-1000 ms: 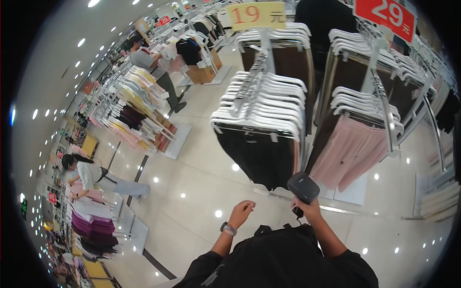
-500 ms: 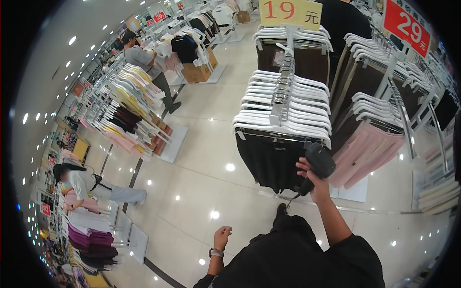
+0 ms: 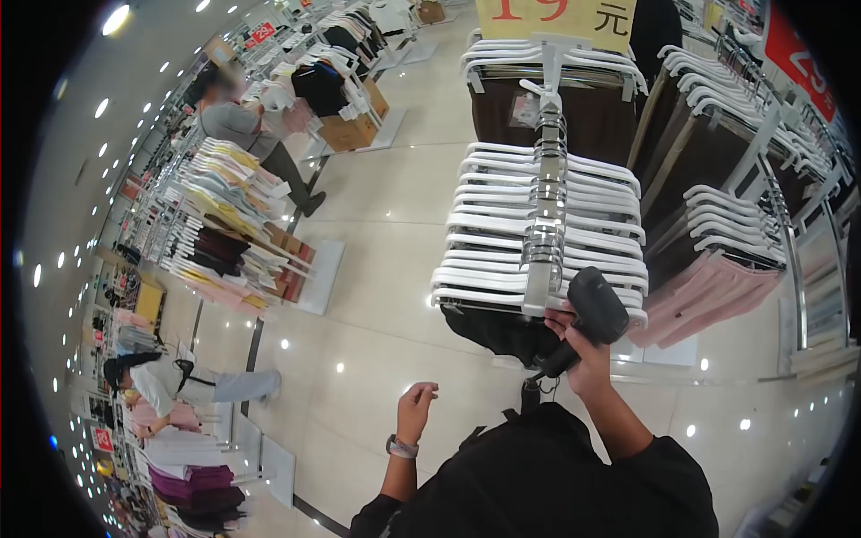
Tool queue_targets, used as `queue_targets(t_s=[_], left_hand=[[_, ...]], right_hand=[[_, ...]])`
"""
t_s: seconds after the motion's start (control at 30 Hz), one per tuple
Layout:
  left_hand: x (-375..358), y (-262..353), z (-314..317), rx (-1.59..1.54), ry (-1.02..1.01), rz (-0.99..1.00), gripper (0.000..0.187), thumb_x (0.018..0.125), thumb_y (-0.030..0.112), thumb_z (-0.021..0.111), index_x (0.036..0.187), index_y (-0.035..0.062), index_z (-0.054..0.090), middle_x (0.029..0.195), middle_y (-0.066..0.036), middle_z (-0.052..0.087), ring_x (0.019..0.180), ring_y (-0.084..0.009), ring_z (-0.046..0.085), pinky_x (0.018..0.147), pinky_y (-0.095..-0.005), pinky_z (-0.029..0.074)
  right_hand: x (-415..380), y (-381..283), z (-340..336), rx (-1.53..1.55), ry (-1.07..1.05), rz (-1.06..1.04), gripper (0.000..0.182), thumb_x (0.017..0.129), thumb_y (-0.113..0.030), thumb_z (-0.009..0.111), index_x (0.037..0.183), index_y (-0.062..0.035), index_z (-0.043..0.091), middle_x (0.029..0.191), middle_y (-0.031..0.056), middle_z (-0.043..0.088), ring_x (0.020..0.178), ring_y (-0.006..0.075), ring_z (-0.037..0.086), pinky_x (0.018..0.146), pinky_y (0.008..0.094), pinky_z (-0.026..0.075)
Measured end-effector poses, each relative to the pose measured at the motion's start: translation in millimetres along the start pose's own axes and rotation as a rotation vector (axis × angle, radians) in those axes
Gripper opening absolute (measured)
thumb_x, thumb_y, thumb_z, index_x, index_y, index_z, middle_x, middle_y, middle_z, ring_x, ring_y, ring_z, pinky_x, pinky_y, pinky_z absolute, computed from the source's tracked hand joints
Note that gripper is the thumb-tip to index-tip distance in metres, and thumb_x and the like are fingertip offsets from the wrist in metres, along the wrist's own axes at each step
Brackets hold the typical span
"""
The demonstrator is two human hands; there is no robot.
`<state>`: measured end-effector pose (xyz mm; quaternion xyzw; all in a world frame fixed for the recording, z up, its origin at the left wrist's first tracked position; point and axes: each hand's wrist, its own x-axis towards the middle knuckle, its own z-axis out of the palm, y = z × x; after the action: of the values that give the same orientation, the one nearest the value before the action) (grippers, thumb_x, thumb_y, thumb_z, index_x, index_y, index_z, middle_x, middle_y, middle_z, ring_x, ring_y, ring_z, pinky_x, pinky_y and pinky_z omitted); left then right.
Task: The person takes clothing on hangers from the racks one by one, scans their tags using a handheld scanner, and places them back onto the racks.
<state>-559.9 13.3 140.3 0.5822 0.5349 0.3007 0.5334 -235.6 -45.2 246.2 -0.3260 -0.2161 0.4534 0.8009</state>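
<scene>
My right hand (image 3: pixel 588 360) is wrapped round the handle of a black pistol-grip device (image 3: pixel 598 307) with a rounded, boxy head. A short strap dangles below its handle. The device overlaps the front end of a row of white hangers (image 3: pixel 489 280), my fingertips close by them. Black garments (image 3: pixel 498 330) hang from the nearest hangers. My left hand (image 3: pixel 416 411), a watch (image 3: pixel 402 446) on its wrist, hovers over the floor with nothing in it, fingers loosely bent and apart from the rack.
A yellow price sign (image 3: pixel 556 22) tops the rack before me. Pink trousers (image 3: pixel 713 298) hang on the rack at right. Two people, one in grey (image 3: pixel 231 125) and one in white (image 3: pixel 166 386), stand among clothes racks on the left. Shiny tiles (image 3: pixel 377 260) cover the aisle.
The nearest rack now appears larger and closer, its black garments seen more from above. The device stays in my right hand, over the hanger ends. My left hand has risen slightly.
</scene>
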Motion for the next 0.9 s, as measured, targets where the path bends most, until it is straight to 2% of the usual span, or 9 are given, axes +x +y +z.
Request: queue_targets(t_s=[0.17, 0.23, 0.4, 0.5, 0.6, 0.63, 0.67, 0.77, 0.9], left_hand=[[41, 61, 21, -0.024, -0.113, 0.096, 0.019, 0.095, 0.011, 0.052, 0.101, -0.0034, 0.063, 0.094, -0.009, 0.066, 0.083, -0.0137, 0.062, 0.077, -0.0254, 0.05], [57, 82, 25, -0.069, -0.236, 0.219, 0.019, 0.095, 0.009, 0.052, 0.105, -0.0029, 0.063, 0.094, -0.009, 0.065, 0.084, -0.0136, 0.062, 0.079, -0.0254, 0.049], [93, 121, 36, -0.122, -0.566, 0.241, 0.027, 0.096, 0.01, 0.05, 0.119, -0.0017, 0.059, 0.103, -0.01, 0.065, 0.09, -0.0147, 0.062, 0.081, -0.0262, 0.048], [104, 128, 38, -0.34, -0.893, 0.08, 0.039, 0.098, 0.016, 0.046, 0.135, 0.0014, 0.046, 0.12, -0.013, 0.059, 0.1, -0.0184, 0.061, 0.086, -0.0288, 0.048], [110, 142, 35, -0.451, -1.049, 0.01, 0.044, 0.098, 0.017, 0.046, 0.139, 0.0014, 0.039, 0.13, -0.016, 0.053, 0.107, -0.0218, 0.058, 0.089, -0.0313, 0.047], [117, 141, 34, -0.465, -1.139, -0.037, 0.052, 0.099, 0.02, 0.046, 0.145, 0.0034, 0.029, 0.14, -0.017, 0.043, 0.115, -0.0248, 0.055, 0.093, -0.0328, 0.046], [119, 145, 36, -0.474, -1.161, -0.037, 0.052, 0.099, 0.02, 0.046, 0.145, 0.0034, 0.029, 0.14, -0.017, 0.043, 0.115, -0.0248, 0.055, 0.093, -0.0328, 0.046], [115, 160, 48, -0.641, -1.268, -0.144, 0.063, 0.098, 0.026, 0.045, 0.149, 0.0056, 0.013, 0.152, -0.015, 0.025, 0.128, -0.0294, 0.044, 0.099, -0.0366, 0.043], [110, 164, 84, -0.787, -1.256, -0.223, 0.052, 0.102, 0.032, 0.035, 0.146, 0.0089, 0.024, 0.152, -0.007, 0.025, 0.134, -0.0293, 0.036, 0.106, -0.0429, 0.034]], right_hand=[[-2, -1, -2, -0.09, 0.014, 0.022, 0.046, 0.084, -0.005, 0.058, 0.127, 0.0028, 0.045, 0.117, 0.0155, 0.057, 0.111, 0.0317, 0.056, 0.098, 0.0427, 0.044], [-6, 0, 0, -0.074, 0.036, 0.02, 0.047, 0.084, -0.005, 0.058, 0.128, 0.0029, 0.045, 0.117, 0.0156, 0.057, 0.111, 0.0317, 0.056, 0.097, 0.0427, 0.044], [-21, 4, 27, -0.125, 0.151, -0.106, 0.046, 0.084, -0.005, 0.058, 0.128, 0.0029, 0.045, 0.118, 0.016, 0.056, 0.11, 0.0311, 0.056, 0.095, 0.0419, 0.045], [-39, 15, 47, -0.129, 0.366, -0.188, 0.043, 0.085, -0.004, 0.057, 0.126, 0.0023, 0.048, 0.115, 0.0164, 0.058, 0.108, 0.0305, 0.058, 0.093, 0.0417, 0.046], [-68, 33, 52, -0.091, 0.48, -0.225, 0.033, 0.085, 0.003, 0.057, 0.118, 0.003, 0.054, 0.107, 0.0159, 0.062, 0.1, 0.0287, 0.062, 0.087, 0.0381, 0.05], [-77, 38, 59, -0.092, 0.542, -0.25, 0.03, 0.085, 0.003, 0.057, 0.115, 0.0027, 0.056, 0.103, 0.0147, 0.063, 0.092, 0.027, 0.064, 0.087, 0.0379, 0.05], [-85, 43, 67, -0.175, 0.582, -0.287, 0.027, 0.084, -0.003, 0.057, 0.11, 0.0006, 0.055, 0.096, 0.0123, 0.06, 0.086, 0.0242, 0.061, 0.082, 0.0381, 0.049], [-118, 61, 80, -0.24, 0.641, -0.37, 0.025, 0.084, -0.002, 0.057, 0.108, 0.0016, 0.054, 0.088, 0.0105, 0.058, 0.079, 0.0217, 0.059, 0.075, 0.0365, 0.049], [-167, 82, 96, -0.245, 0.84, -0.398, 0.025, 0.083, -0.001, 0.057, 0.107, 0.004, 0.053, 0.08, 0.0096, 0.056, 0.072, 0.0204, 0.058, 0.069, 0.0347, 0.049]])
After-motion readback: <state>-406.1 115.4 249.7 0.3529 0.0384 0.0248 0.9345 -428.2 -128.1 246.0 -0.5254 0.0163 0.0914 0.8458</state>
